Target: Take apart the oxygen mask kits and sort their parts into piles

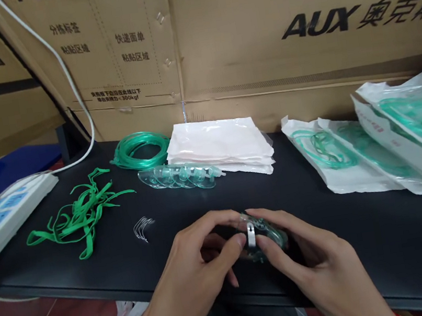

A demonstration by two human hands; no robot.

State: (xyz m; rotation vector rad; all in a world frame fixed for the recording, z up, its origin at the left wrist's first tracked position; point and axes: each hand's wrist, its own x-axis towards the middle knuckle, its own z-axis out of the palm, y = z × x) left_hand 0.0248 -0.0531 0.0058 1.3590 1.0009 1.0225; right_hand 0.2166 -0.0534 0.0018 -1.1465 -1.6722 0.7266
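Note:
Both hands hold a clear green oxygen mask [275, 234] above the front edge of the black table. A small white metal nose clip [251, 234] sits on the mask between my two thumbs. My left hand [205, 256] pinches the mask's left side with thumb and fingers. Around its right side my right hand [307, 249] is closed, its thumb beside the clip. Part of the mask is hidden behind the fingers. Several thin metal strips [142, 228] lie left of my left hand. Behind my hands, a row of clear masks [182, 177] rests on the table.
Green elastic straps [80, 212] lie tangled at left, near a white power strip [13, 214] with a cable. Coiled green tubing [141, 151] and stacked white pouches [219, 146] stand at the back. Packed pouches with green tubing [325, 154] are at right. Cardboard [233, 43] walls the back.

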